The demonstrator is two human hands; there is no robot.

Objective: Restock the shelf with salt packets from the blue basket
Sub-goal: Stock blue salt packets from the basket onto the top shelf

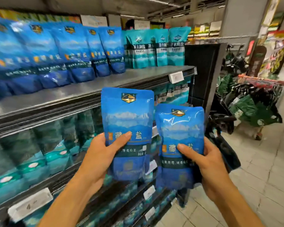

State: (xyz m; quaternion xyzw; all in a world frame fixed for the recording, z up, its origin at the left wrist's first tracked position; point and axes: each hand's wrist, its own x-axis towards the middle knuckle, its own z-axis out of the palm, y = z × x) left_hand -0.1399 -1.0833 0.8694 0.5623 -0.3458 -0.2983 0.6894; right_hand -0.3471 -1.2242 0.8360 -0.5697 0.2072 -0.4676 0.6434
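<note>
Two glossy blue salt packets held upright in front of the shelf [92, 89] edge, each printed with snowy mountains, a gold crest near the top and the large character 盐. Left hand [102, 154] fingers grasping the taller left packet [127, 122]; right hand [208, 163] fingers grasping the lower right packet [179, 133]. Matching blue packets [56, 51] lined along the shelf above, teal packets [161, 48] toward its right end
</note>
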